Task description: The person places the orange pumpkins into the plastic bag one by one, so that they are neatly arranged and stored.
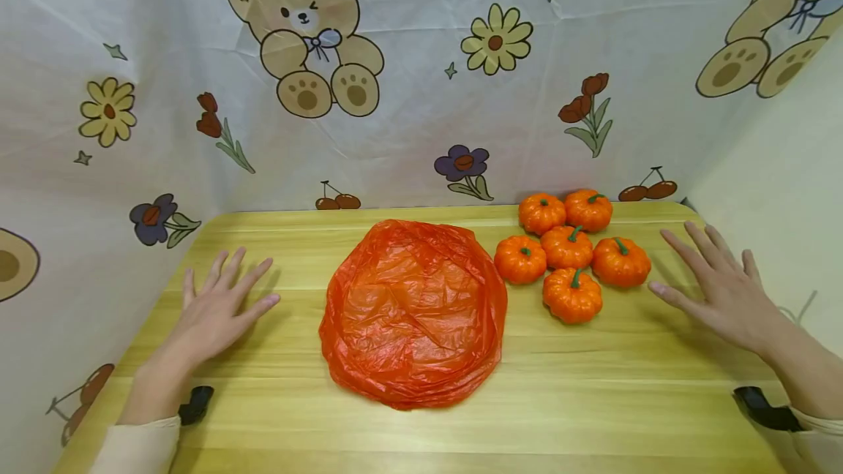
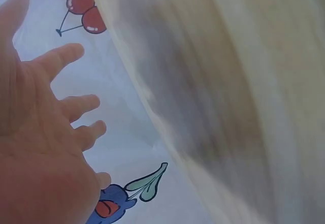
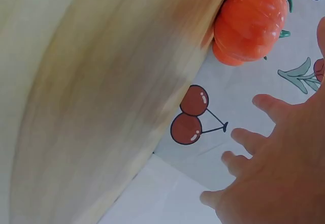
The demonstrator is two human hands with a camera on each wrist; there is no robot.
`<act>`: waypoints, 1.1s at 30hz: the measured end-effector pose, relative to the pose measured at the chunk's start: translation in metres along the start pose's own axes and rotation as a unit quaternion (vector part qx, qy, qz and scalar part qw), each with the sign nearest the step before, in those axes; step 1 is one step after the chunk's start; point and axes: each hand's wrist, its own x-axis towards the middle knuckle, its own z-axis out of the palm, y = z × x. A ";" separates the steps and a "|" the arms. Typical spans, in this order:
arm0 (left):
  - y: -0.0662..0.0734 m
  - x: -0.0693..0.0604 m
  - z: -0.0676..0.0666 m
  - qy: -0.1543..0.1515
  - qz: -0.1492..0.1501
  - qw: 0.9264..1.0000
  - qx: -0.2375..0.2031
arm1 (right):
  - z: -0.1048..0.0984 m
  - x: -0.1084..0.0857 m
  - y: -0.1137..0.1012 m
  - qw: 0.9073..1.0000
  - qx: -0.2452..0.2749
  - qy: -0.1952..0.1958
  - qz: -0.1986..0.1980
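An orange-red plastic bag (image 1: 411, 313) lies spread on the wooden table, its rim rolled into a rough ring with the mouth facing up. To its right sits a cluster of several small orange pumpkins (image 1: 568, 247) with green stems. My left hand (image 1: 214, 313) hovers over the table left of the bag, fingers spread and holding nothing. Right of the pumpkins, my right hand (image 1: 721, 291) is also held with spread fingers, touching none of them. In the right wrist view, pumpkins (image 3: 251, 21) appear beyond that hand's fingers.
The light wooden table (image 1: 593, 415) is bordered at the back and left by a white cloth (image 1: 408, 93) printed with bears, flowers and cherries. A pale surface (image 1: 777, 189) stands along the right side. Black straps (image 1: 196, 404) show near both wrists.
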 end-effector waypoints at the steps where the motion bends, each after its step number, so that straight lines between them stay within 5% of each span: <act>1: -0.001 0.000 0.000 0.000 0.000 1.000 -0.007 | 0.000 0.000 0.000 1.000 0.006 -0.001 0.000; 9: -0.014 0.001 0.000 0.013 0.012 0.994 -0.109 | 0.003 0.001 -0.003 0.998 0.062 -0.011 -0.009; 16: -0.032 -0.002 -0.005 -0.019 -0.012 0.965 -0.262 | 0.000 0.002 -0.003 0.994 0.105 -0.017 0.017; 23: -0.034 -0.004 -0.002 0.012 -0.034 0.950 -0.311 | -0.004 0.001 -0.010 0.990 0.122 -0.027 0.060; 33: -0.024 0.006 0.014 0.030 -0.006 0.931 -0.363 | -0.001 0.011 -0.017 0.989 0.134 -0.026 0.063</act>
